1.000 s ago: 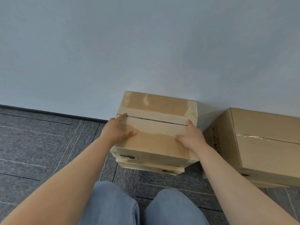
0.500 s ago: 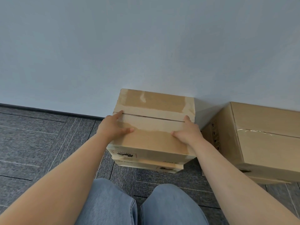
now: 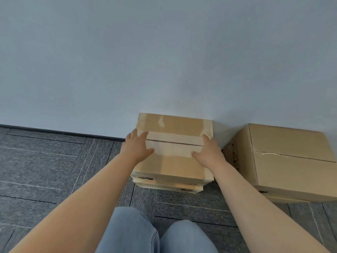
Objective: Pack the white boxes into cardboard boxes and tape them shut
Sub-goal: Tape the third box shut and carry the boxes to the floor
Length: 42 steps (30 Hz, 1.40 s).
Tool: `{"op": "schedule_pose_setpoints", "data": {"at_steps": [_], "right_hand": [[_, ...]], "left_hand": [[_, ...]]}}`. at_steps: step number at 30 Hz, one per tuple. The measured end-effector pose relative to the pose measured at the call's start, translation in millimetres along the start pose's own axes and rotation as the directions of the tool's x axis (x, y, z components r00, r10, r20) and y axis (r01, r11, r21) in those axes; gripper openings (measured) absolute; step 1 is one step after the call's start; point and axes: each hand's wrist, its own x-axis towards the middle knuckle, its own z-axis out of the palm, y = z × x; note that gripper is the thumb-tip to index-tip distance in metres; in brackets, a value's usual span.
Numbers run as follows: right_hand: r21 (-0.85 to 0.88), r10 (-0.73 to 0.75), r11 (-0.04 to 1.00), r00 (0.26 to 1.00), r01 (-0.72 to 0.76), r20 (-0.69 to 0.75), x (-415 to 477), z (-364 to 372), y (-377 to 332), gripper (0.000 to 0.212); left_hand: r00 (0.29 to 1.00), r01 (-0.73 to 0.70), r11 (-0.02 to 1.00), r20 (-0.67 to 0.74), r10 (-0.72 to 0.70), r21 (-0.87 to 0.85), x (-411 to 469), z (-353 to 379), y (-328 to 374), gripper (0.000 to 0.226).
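The brown taped cardboard box (image 3: 173,165) sits on another by the wall (image 3: 164,52). The left hand (image 3: 137,147) and right hand (image 3: 207,153) lie flat and wide on top. This box looks done.

Arms outstretched, left hand (image 3: 136,148) and right hand (image 3: 208,153) spread flat

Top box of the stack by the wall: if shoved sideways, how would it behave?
The top box probably stays stiff: its flaps lie taped flat. Looking squat, it would likely slide rather than tip across the lower box. Their edges already sit misaligned, so it may overhang.
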Motion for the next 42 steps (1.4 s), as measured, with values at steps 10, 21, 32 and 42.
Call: {"op": "schedule_pose_setpoints", "data": {"at_steps": [10, 21, 32, 42], "right_hand": [[0.105, -0.029, 0.994, 0.996, 0.038, -0.086, -152, -157, -38, 0.046], [0.169, -0.015, 0.983, 0.947, 0.072, -0.321, -340, -332, -44, 0.033], [0.243, 0.158, 0.970, 0.765, -0.003, -0.625, -522, -370, 24, 0.028], [0.487, 0.548, 0.836, 0.422, -0.254, -0.722, -757, -346, 160, 0.022]], "left_hand": [[0.977, -0.200, 0.980, -0.076, 0.200, -0.003, -122, -148, 102, 0.056], [0.926, -0.363, 0.932, -0.119, 0.358, -0.017, -292, -287, 225, 0.048], [0.734, -0.670, 0.741, -0.104, 0.671, 0.054, -439, -295, 314, 0.049], [0.324, -0.946, 0.325, 0.086, 0.942, 0.001, -634, -221, 424, 0.043]]}}
